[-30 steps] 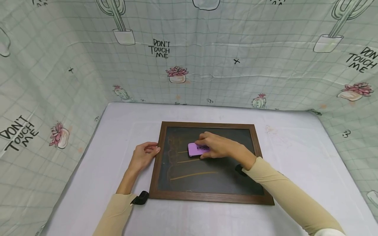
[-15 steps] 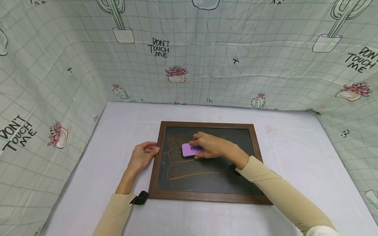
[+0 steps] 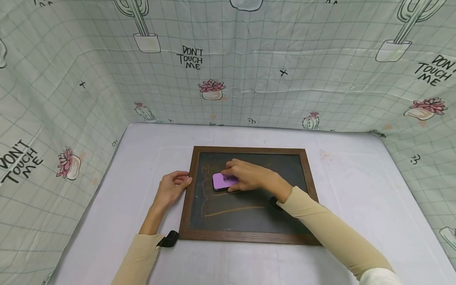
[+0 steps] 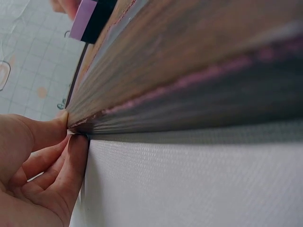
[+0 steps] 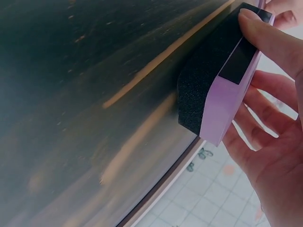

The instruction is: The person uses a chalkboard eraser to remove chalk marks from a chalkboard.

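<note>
A chalkboard (image 3: 249, 237) with a brown wooden frame lies flat on the table in the head view. My left hand (image 3: 172, 189) pinches the frame's left edge, thumb on top and fingers at its underside in the left wrist view. Over the board's left half, my right hand (image 3: 251, 176) grips a purple chalkboard eraser (image 3: 220, 182) by its sides. In the right wrist view the eraser's black felt (image 5: 203, 80) faces the board. Orange chalk lines (image 3: 231, 211) show below the eraser, and fainter smudges (image 3: 206, 178) run along the board's left side.
A white cloth (image 3: 249, 263) covers the table around the board. Grid-patterned fabric (image 3: 256, 59) with cactus drawings hangs behind and at both sides. A black wrist device (image 3: 169, 239) sits on the left wrist beside the board's near left corner.
My right hand has slid the eraser leftward across the board, over the upper chalk line. The left hand stays on the frame's left edge.
</note>
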Tool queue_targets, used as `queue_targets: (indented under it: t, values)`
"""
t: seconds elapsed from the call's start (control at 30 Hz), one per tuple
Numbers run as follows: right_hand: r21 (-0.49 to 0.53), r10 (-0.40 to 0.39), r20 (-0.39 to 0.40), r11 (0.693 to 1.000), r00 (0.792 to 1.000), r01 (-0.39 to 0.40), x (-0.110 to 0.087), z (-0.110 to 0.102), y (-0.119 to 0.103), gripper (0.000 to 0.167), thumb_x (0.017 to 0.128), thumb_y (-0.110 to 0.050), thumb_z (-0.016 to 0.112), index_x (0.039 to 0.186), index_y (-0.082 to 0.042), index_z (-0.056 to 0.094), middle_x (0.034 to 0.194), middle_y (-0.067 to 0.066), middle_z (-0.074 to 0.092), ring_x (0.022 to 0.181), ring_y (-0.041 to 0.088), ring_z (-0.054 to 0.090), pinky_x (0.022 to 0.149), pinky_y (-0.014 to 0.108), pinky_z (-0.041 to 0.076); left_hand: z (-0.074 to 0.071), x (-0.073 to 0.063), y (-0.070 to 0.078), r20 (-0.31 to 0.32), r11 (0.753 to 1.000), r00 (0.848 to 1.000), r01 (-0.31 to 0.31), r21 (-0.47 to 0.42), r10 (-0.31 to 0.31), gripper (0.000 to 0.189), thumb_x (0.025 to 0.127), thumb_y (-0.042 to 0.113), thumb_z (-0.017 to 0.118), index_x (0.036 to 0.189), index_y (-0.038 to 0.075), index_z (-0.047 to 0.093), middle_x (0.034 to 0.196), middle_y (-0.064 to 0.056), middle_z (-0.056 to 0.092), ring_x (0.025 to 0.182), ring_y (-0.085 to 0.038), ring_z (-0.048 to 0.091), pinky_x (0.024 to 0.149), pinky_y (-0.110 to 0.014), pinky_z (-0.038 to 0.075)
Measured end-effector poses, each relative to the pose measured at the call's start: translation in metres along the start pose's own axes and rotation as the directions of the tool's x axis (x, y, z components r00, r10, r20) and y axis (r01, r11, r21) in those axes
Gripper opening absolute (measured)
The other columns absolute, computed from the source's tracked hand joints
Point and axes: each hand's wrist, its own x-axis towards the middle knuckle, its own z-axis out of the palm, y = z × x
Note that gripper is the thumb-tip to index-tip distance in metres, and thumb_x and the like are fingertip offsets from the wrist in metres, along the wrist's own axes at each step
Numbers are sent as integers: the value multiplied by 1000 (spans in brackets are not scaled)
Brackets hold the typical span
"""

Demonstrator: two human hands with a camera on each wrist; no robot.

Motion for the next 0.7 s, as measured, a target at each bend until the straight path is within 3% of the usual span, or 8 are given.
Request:
queue_targets:
  t: [0.33, 0.7]
  values:
    - [-4, 1, -19, 1000, 1000, -1, 7, 5, -3, 51, 90, -32, 81, 129, 0, 69, 106, 7, 61, 92, 18, 50, 81, 32, 46, 0, 0, 0, -6, 1000, 1000, 2, 12, -2, 31, 98, 11, 71, 123, -8, 68, 103, -18, 71, 93, -28, 68, 76, -23, 47]
    - [-44, -17, -30, 999, 999, 16, 0, 5, -1, 53, 91, -31, 81, 132, 1, 67, 109, 11, 62, 94, 21, 54, 84, 35, 49, 1, -1, 2, -2, 1000, 1000, 13, 17, -13, 30, 98, 10, 71, 123, -7, 68, 105, -19, 70, 95, -29, 67, 77, -25, 47]
